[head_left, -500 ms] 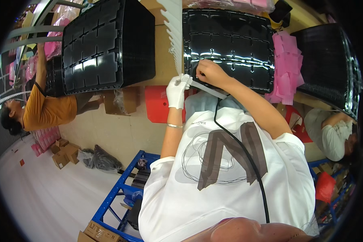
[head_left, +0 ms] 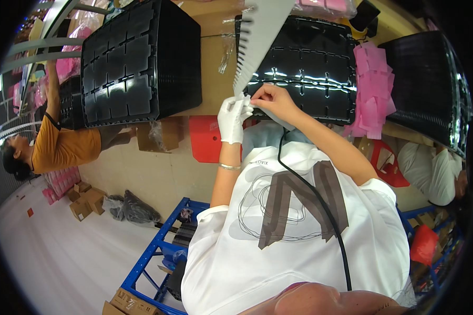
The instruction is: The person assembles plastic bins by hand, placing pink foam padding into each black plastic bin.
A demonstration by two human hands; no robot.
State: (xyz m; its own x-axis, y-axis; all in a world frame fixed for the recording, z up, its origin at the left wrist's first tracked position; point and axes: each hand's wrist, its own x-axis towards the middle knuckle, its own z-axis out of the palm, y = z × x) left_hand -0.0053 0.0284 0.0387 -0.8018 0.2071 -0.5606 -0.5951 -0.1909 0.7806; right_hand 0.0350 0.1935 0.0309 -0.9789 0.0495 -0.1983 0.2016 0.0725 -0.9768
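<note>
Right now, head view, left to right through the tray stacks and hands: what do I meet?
Left black tray stack → gloved left hand → bare right hand → pink sheets → right black tray stack.

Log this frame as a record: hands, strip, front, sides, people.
Left hand: white-gloved, pinching the strip's lower end
Right hand: bare, fingertips at the left hand's; grip unclear
Strip: pale, notched along its left edge
Front: glossy black tray
Right side: pink sheets
Left side: black tray stack
People: co-worker in orange top, far left; another person in white, right
</note>
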